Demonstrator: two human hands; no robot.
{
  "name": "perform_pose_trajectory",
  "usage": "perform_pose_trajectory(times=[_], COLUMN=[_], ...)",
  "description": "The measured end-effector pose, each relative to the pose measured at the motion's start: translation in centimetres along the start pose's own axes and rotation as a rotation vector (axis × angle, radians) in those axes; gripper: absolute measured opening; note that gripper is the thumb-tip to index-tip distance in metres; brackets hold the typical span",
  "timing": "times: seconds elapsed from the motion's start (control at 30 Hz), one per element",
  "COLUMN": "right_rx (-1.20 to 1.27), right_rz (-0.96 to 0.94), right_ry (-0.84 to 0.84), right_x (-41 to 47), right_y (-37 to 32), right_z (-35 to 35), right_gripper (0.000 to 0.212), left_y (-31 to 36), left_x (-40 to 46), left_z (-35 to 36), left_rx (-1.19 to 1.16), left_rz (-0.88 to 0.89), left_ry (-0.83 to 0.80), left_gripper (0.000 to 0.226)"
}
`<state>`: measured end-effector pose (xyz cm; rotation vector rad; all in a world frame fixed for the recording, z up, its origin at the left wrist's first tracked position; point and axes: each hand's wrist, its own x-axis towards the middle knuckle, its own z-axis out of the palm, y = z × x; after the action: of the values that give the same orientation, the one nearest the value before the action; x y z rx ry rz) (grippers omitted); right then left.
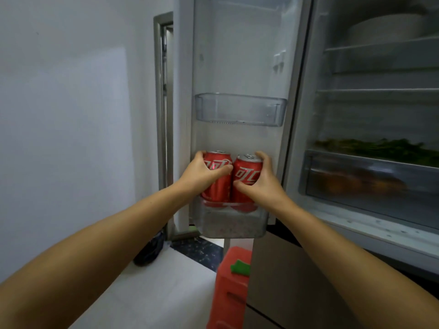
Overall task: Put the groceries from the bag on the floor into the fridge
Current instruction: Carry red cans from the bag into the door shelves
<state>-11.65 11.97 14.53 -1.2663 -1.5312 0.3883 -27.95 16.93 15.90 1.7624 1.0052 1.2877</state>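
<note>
Two red cola cans stand side by side, their bases inside the lower clear door bin [234,225] of the open fridge door. My left hand [202,170] grips the left can [217,186] from its left side, thumb across the front. My right hand [261,179] grips the right can [247,176] from its right side. The cans touch each other. Both stand upright, with most of each body above the bin's rim.
An empty clear bin [240,110] sits higher on the door. The fridge interior at right holds leafy greens [370,147] over a crisper drawer [361,181] and a white bowl [389,27] up top. Below stand a red stool [230,290] and a dark bag [149,251] on the floor.
</note>
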Motion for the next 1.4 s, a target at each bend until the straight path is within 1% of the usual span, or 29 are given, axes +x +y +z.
perform_pose_trajectory(times=[0.07, 0.2, 0.27, 0.33, 0.47, 0.67, 0.8, 0.87, 0.97, 1.07, 1.13, 1.2, 1.3, 1.4], right_rx=[-0.079, -0.238, -0.284, -0.294, -0.313, -0.333, -0.344, -0.351, -0.378, -0.351, -0.312, -0.281, -0.3, -0.431], right_rz=[-0.027, -0.046, -0.041, -0.023, 0.03, 0.025, -0.043, -0.075, -0.193, -0.426, -0.572, -0.63, -0.621, -0.594], right_ry=[-0.038, -0.031, -0.021, -0.031, -0.127, -0.19, -0.184, -0.178, -0.102, -0.022, 0.01, 0.001, -0.165, -0.361], right_x=[-0.1, -0.4, -0.7, -0.9, -0.9, -1.2, -1.8, -2.1, -2.7, -4.0, -5.4, -7.6, -11.2, -13.8], right_y=[0.0, 0.4, 1.2, 1.5, 1.2, 1.3, 1.1, 0.5, -0.6, -1.3, -1.1, -0.1, 1.3, 1.7], right_z=[-0.1, -0.3, -0.5, -0.8, -1.5, -2.4, -3.0, -3.4, -3.9, -3.4, -2.0, 0.1, 4.0, 7.5], right_gripper=[0.077, 0.072, 0.068, 0.065, 0.065, 0.061, 0.072, 0.074, 0.065, 0.044, 0.033, 0.031, 0.032, 0.033], left_y=[-0.4, -1.1, -1.4, -1.6, -1.9, -1.9, -1.8, -1.7, -1.2, -1.0, -2.2, -4.3, -6.8, -7.9], left_x=[-0.4, -1.6, -2.0, -2.4, -2.6, -2.9, -3.4, -3.7, -5.0, -7.2, -9.5, -12.2, -16.6, -20.3], left_z=[-0.1, 0.5, 1.0, 1.2, 1.3, 1.5, 1.6, 1.6, 1.6, 1.2, 0.6, -0.3, -2.3, -5.2], left_rx=[0.103, 0.374, 0.458, 0.494, 0.543, 0.544, 0.615, 0.666, 0.701, 0.667, 0.667, 0.688, 0.744, 0.806], left_rz=[0.011, 0.118, 0.156, 0.157, 0.138, 0.153, 0.216, 0.254, 0.327, 0.396, 0.379, 0.289, 0.163, 0.075], left_ry=[-0.003, 0.004, -0.018, -0.023, -0.019, -0.022, 0.028, 0.056, 0.154, 0.324, 0.382, 0.388, 0.383, 0.387], left_gripper=[0.057, 0.061, 0.065, 0.067, 0.07, 0.075, 0.076, 0.077, 0.071, 0.049, 0.041, 0.037, 0.035, 0.033])
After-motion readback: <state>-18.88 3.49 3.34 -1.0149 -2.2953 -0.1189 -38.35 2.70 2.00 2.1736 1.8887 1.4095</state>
